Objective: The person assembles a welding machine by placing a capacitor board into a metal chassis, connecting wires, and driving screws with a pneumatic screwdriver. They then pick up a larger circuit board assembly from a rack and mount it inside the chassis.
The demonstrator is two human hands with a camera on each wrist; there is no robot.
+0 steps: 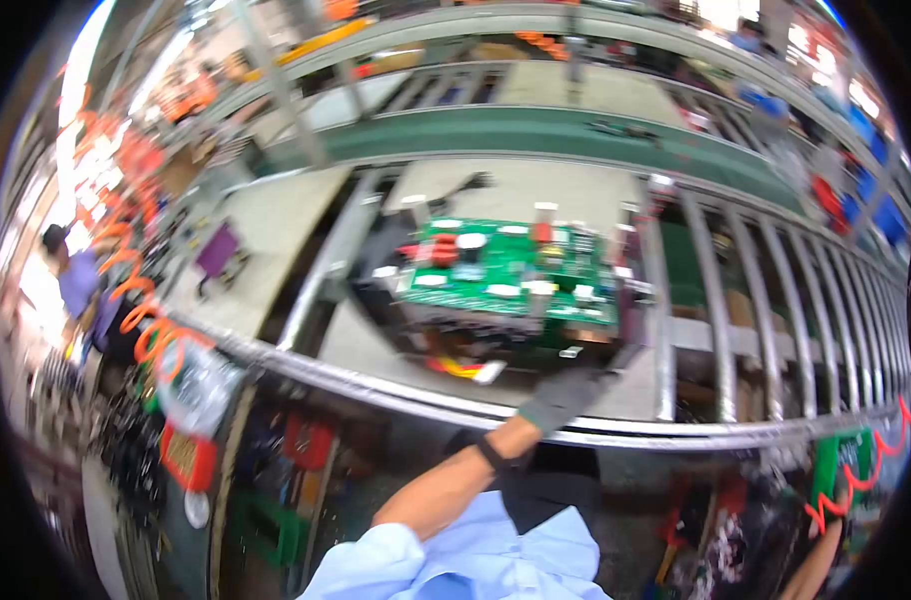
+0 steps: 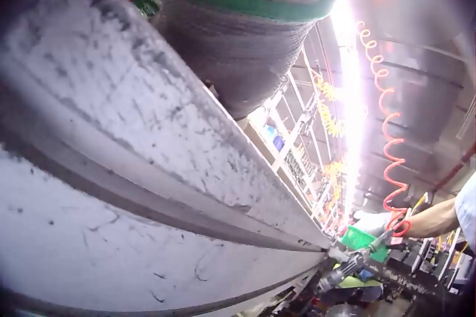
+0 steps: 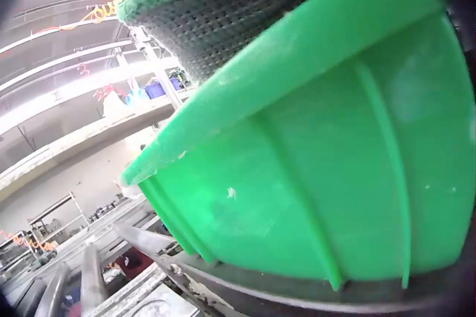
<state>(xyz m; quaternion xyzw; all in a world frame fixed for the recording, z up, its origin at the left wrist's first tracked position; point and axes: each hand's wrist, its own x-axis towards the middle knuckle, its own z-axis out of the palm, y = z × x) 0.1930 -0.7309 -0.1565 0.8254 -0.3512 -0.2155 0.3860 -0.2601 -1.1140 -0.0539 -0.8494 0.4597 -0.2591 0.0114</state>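
Observation:
A green circuit board (image 1: 506, 265) with white, red and black parts lies on top of a dark box-shaped unit (image 1: 476, 325), blurred in the head view. My left hand (image 1: 564, 397), in a grey glove, is at the unit's lower front edge; its fingers are too blurred to read. In the left wrist view, the green-cuffed glove (image 2: 230, 49) is behind a scuffed metal rail (image 2: 163, 116). At the far right is a green bin (image 1: 828, 470). Beside it, in the right wrist view, my right hand's glove (image 3: 223, 23) goes behind the bin wall (image 3: 312, 161), which hides the fingers.
Metal rollers (image 1: 761, 320) run right of the unit, and a pale board (image 1: 266, 240) lies to its left. A purple part (image 1: 217, 250) is on that board. Orange coiled hoses (image 1: 126, 255) hang at left, above a red tray (image 1: 184, 458). Another person (image 1: 81, 285) is beyond.

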